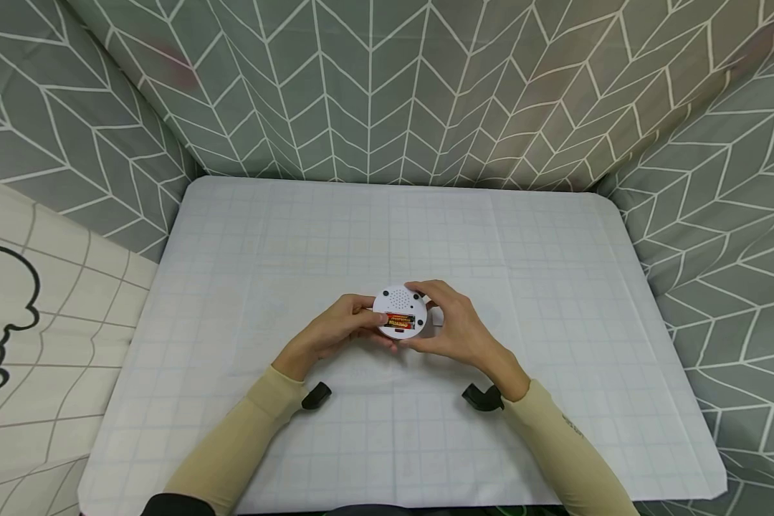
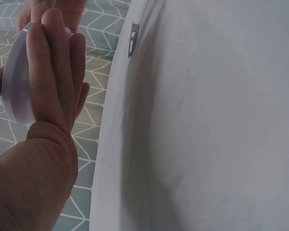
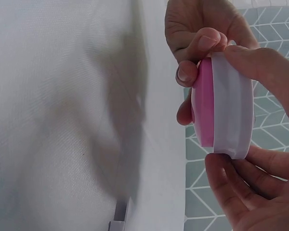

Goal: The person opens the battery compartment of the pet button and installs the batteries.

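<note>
A round white sound button (image 1: 400, 297) is held between both hands, its underside turned up in the head view. That face shows speaker holes, dark round feet and an uncovered battery slot with two red-and-gold batteries (image 1: 400, 322). Its pink top (image 3: 207, 103) shows in the right wrist view. My left hand (image 1: 340, 324) grips the left side, thumb at the batteries and fingers underneath. My right hand (image 1: 458, 322) holds the right edge between thumb and fingers. A small pale piece (image 2: 133, 39) lies on the table beyond the hands.
A white cloth with a faint grid covers the table (image 1: 284, 236). Grey-green patterned curtains (image 1: 393, 93) hang behind it and on the right. A pale sheet with a black outline (image 1: 51, 322) is at the left. Black wrist straps (image 1: 316, 395) sit at both cuffs.
</note>
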`<state>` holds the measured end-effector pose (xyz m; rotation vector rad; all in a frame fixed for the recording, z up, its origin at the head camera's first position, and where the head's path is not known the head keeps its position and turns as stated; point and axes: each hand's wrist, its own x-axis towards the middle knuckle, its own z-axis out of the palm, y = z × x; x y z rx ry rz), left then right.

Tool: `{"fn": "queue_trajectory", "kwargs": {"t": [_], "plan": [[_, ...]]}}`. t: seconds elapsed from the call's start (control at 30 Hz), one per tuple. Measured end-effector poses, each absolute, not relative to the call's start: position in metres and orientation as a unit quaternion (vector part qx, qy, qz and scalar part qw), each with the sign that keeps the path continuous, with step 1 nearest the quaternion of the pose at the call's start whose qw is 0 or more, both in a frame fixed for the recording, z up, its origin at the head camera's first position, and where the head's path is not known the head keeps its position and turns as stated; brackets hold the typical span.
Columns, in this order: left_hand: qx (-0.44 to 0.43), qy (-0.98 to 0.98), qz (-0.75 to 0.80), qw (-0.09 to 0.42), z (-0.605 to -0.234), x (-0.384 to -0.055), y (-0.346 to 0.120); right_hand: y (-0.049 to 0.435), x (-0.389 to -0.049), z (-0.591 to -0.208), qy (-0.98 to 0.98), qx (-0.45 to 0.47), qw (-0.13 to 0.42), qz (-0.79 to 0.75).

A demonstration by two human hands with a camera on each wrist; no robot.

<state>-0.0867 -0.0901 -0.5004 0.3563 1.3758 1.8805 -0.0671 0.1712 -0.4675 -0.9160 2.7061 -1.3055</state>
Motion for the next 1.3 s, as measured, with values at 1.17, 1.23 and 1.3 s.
{"fn": "queue_trajectory", "kwargs": {"t": [1.17, 1.23, 1.3], "plan": [[0.126, 0.600, 0.709, 0.349, -0.503, -0.088, -0.082, 0.172, -0.065, -0.467, 0.865, -0.298, -0.008, -0.403], [0.122, 0.614, 0.700, 0.344, -0.503, -0.089, -0.082, 0.172, -0.065, -0.468, 0.864, -0.300, -0.007, -0.404], [0.117, 0.625, 0.694, 0.336, -0.503, -0.089, -0.082, 0.173, -0.065, -0.469, 0.863, -0.301, -0.005, -0.406]]}}
